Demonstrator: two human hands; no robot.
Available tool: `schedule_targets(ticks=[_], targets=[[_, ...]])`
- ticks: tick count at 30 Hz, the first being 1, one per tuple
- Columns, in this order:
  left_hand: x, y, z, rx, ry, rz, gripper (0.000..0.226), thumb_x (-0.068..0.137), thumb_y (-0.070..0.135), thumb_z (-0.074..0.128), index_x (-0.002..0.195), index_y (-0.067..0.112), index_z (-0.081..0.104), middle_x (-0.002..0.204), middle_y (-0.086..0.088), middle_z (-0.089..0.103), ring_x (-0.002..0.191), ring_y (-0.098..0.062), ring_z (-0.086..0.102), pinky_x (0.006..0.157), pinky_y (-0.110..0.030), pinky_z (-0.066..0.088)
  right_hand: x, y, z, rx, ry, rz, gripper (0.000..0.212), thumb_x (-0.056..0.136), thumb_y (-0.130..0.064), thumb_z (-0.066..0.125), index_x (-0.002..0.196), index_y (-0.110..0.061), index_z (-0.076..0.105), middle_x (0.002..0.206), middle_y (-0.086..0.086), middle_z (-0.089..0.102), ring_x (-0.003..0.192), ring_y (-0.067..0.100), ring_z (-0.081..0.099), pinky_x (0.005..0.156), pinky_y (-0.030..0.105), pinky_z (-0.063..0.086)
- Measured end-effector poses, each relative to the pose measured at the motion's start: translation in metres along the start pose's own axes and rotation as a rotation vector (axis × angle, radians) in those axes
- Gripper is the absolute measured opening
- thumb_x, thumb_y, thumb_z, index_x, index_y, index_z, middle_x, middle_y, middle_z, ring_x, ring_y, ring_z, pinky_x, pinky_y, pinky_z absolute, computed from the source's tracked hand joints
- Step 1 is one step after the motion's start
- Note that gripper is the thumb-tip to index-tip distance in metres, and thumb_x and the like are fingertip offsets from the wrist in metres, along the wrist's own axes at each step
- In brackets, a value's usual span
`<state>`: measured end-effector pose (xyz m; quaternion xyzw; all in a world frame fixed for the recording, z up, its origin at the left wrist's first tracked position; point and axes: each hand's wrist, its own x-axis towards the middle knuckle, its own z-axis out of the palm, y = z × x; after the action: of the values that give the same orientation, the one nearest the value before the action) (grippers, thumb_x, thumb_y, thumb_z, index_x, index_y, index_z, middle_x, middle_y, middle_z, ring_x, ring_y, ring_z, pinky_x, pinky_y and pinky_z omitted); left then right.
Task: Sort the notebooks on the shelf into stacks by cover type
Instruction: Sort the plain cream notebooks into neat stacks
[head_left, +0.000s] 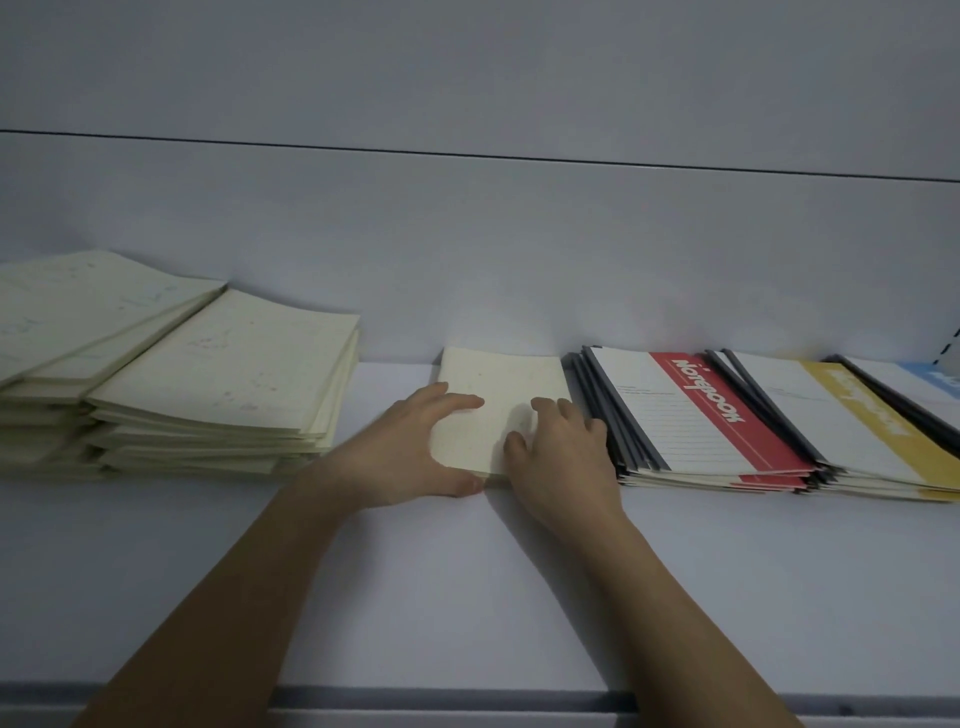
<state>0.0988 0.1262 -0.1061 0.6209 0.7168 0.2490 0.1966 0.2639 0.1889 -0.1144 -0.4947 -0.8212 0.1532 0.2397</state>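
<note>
two hands meet on one cream notebook (498, 400) lying mid-shelf (467, 571) by the back edge: left hand (410, 447) pinches its near left corner, thumb beneath, right hand (563, 447) rests spread fingers (545, 408) on top. two cream stacks (171, 374) sit left, three striped stacks (727, 415) right.

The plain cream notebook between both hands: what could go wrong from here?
1. The plain cream notebook lies close against the red-cover stack; sliding it might drag the right hand into that stack, skewing it.
2. The cream stacks already look uneven, so adding one carelessly with the left hand might topple them.
</note>
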Motion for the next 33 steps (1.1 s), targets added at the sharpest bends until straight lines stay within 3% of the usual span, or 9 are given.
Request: schedule_targets(ticks=[7, 11, 14, 16, 19, 23, 26, 29, 33], targets=[[-0.002, 0.001, -0.003, 0.067, -0.021, -0.042, 0.08, 0.074, 0.045, 0.079, 0.141, 0.05, 0.035, 0.161, 0.016, 0.009, 0.146, -0.005, 0.013, 0.118, -0.031, 0.022, 0.002, 0.005, 0.005, 0.059, 0.013, -0.063, 0.039, 0.096, -0.028, 0.045, 0.133, -0.014, 0.045, 0.135, 0.003, 0.047, 0.121, 0.029, 0.037, 0.09, 0.032, 0.028], [-0.003, 0.004, -0.001, 0.074, -0.041, -0.083, 0.084, 0.072, 0.06, 0.075, 0.144, 0.051, 0.032, 0.161, 0.014, 0.009, 0.148, -0.007, 0.01, 0.119, -0.032, 0.017, 0.005, 0.008, 0.009, 0.053, 0.031, -0.043, 0.039, 0.097, -0.028, 0.043, 0.133, -0.012, 0.044, 0.135, 0.006, 0.047, 0.121, 0.03, 0.036, 0.091, 0.036, 0.033], [-0.005, 0.015, 0.013, 0.03, 0.102, -0.099, 0.076, 0.082, 0.068, 0.058, 0.148, 0.04, 0.033, 0.162, 0.007, 0.014, 0.149, -0.011, 0.008, 0.122, -0.038, 0.012, 0.002, 0.005, 0.007, 0.031, 0.134, -0.041, 0.037, 0.098, -0.025, 0.044, 0.131, -0.011, 0.047, 0.134, 0.007, 0.049, 0.122, 0.029, 0.039, 0.094, 0.038, 0.038], [-0.015, 0.028, 0.022, 0.032, 0.247, -0.06, 0.065, 0.091, 0.06, 0.05, 0.148, 0.031, 0.038, 0.162, 0.002, 0.018, 0.15, -0.015, 0.009, 0.122, -0.037, 0.011, -0.001, 0.002, 0.002, 0.059, 0.269, -0.124, 0.033, 0.095, -0.019, 0.049, 0.127, -0.009, 0.053, 0.13, 0.009, 0.055, 0.119, 0.029, 0.044, 0.093, 0.039, 0.042], [-0.047, 0.041, 0.015, 0.051, 0.385, 0.064, 0.047, 0.096, 0.045, 0.053, 0.139, 0.028, 0.05, 0.155, 0.005, 0.034, 0.146, -0.011, 0.018, 0.12, -0.033, 0.016, -0.006, -0.009, -0.004, 0.201, 0.376, -0.319, 0.024, 0.09, -0.009, 0.055, 0.113, -0.008, 0.061, 0.114, 0.008, 0.061, 0.106, 0.029, 0.053, 0.087, 0.035, 0.045], [-0.091, 0.028, -0.043, 0.102, 0.563, 0.079, 0.029, 0.096, 0.034, 0.057, 0.123, 0.027, 0.062, 0.131, 0.011, 0.056, 0.128, -0.005, 0.04, 0.107, -0.02, 0.029, -0.019, -0.048, -0.002, 0.26, 0.237, -0.469, 0.024, 0.096, -0.02, 0.051, 0.117, -0.015, 0.06, 0.115, 0.0, 0.059, 0.106, 0.02, 0.051, 0.081, 0.022, 0.036], [-0.112, -0.002, -0.098, 0.224, 0.648, -0.036, 0.031, 0.093, 0.037, 0.054, 0.121, 0.025, 0.062, 0.127, 0.011, 0.059, 0.126, -0.013, 0.043, 0.105, -0.026, 0.033, -0.021, -0.095, 0.001, 0.224, 0.071, -0.543, 0.033, 0.098, -0.036, 0.048, 0.127, -0.021, 0.055, 0.127, -0.006, 0.055, 0.117, 0.014, 0.047, 0.09, 0.023, 0.038], [-0.126, -0.032, -0.144, 0.288, 0.6, -0.221, 0.033, 0.095, 0.036, 0.054, 0.126, 0.025, 0.059, 0.132, 0.006, 0.057, 0.129, -0.02, 0.04, 0.105, -0.033, 0.036, -0.018, -0.152, 0.003, 0.082, -0.072, -0.611, 0.05, 0.097, -0.05, 0.044, 0.138, -0.021, 0.046, 0.141, -0.004, 0.046, 0.129, 0.016, 0.039, 0.102, 0.03, 0.035], [-0.136, -0.065, -0.184, 0.204, 0.503, -0.315, 0.031, 0.093, 0.037, 0.053, 0.121, 0.027, 0.06, 0.128, 0.001, 0.06, 0.118, -0.019, 0.052, 0.097, -0.034, 0.044, -0.011, -0.208, 0.018, -0.168, -0.262, -0.588, 0.075, 0.09, -0.065, 0.043, 0.148, -0.019, 0.03, 0.154, 0.003, 0.03, 0.141, 0.023, 0.025, 0.113, 0.04, 0.026]])
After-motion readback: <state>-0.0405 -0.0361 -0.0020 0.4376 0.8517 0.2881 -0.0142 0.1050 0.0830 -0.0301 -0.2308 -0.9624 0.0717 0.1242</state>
